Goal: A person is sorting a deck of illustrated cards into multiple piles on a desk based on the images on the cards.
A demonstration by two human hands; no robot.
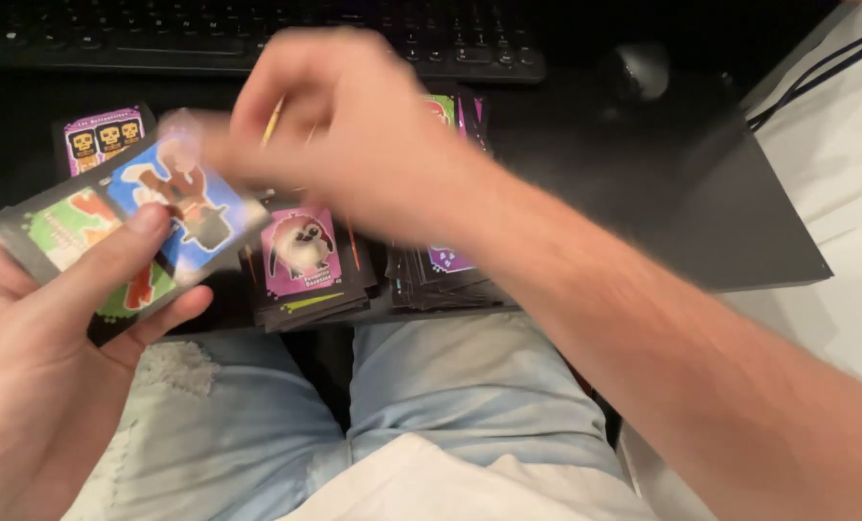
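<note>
My left hand (45, 357) holds a fanned stack of illustrated cards (112, 232), thumb pressed on the blue top card. My right hand (334, 125) is blurred above the desk's middle, fingers pinched on the top card's edge (185, 130). Below it lie two piles of cards: one topped by a purple card with a creature (301, 256), another to its right (445, 275). A further purple card with three faces (103, 135) rests at the left.
A black keyboard (257, 34) runs along the back of the dark desk mat (663, 193). A black mouse (639, 68) sits at the back right with cables (817, 68) beyond it. My legs in light jeans (450, 386) are below the desk edge.
</note>
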